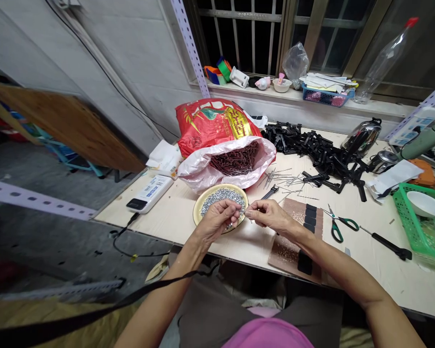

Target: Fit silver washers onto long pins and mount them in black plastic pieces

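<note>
My left hand [220, 218] is closed in a pinch above a cream bowl [197, 212] that holds many small silvery metal pieces [223, 195]. Fingertip to fingertip with it, my right hand [270, 215] also pinches at the bowl's right rim. Something small and silvery shows between the two hands, too tiny to name. Behind the bowl lies a red bag [210, 125], its mouth open on a mass of thin dark reddish rods [235, 159]. Thin metal rods [284, 180] and a black plastic piece [270, 192] lie just beyond my right hand.
Black plastic parts [311, 145] are heaped at the back. Right of my hands lie a brown mat [284, 246], green-handled scissors [336, 229] and a black-handled tool [389, 245]. A green basket [406, 217] stands far right. A white power bank-like device [150, 193] sits left, cable attached.
</note>
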Tool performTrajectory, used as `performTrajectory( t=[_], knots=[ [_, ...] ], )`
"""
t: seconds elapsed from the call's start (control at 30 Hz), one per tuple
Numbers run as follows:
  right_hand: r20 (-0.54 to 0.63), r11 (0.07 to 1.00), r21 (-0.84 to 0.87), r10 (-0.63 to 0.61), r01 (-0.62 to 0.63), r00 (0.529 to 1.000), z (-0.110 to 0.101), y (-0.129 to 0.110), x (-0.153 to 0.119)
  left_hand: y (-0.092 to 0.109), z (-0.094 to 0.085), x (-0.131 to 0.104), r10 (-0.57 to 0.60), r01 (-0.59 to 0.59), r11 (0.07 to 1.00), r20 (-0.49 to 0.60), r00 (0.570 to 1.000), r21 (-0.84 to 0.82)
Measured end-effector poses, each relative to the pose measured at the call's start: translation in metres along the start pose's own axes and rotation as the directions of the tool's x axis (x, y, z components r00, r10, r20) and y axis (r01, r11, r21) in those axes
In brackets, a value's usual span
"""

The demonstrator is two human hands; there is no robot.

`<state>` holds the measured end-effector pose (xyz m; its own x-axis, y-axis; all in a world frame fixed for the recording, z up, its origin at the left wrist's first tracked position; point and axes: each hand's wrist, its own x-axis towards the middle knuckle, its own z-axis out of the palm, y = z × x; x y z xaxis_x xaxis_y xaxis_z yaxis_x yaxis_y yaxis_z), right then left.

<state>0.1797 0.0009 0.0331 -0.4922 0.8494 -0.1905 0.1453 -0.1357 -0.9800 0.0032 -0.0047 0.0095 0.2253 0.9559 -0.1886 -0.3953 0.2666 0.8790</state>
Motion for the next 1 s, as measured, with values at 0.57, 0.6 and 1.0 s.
performTrajectory(
  t=[0.57,0.6,1.0],
  knots=[
    [-0.234,0.9,-0.337,-0.364,0.276,0.902,0.002,0.023,0.012,-0.002,0.007,0.005,0.015,-0.031,0.992,-0.133,0.991,-0.12],
    [-0.232,0.884,-0.37,-0.387,0.287,0.892,0.002,0.022,0.011,-0.002,0.008,0.005,0.006,-0.021,0.993,-0.132,0.991,-0.112],
    [-0.032,0.24,-0.952,-0.69,0.188,0.723,0.004,0.028,-0.003,-0.003,0.006,0.005,0.026,0.002,0.982,-0.145,0.989,0.189]
  ],
)
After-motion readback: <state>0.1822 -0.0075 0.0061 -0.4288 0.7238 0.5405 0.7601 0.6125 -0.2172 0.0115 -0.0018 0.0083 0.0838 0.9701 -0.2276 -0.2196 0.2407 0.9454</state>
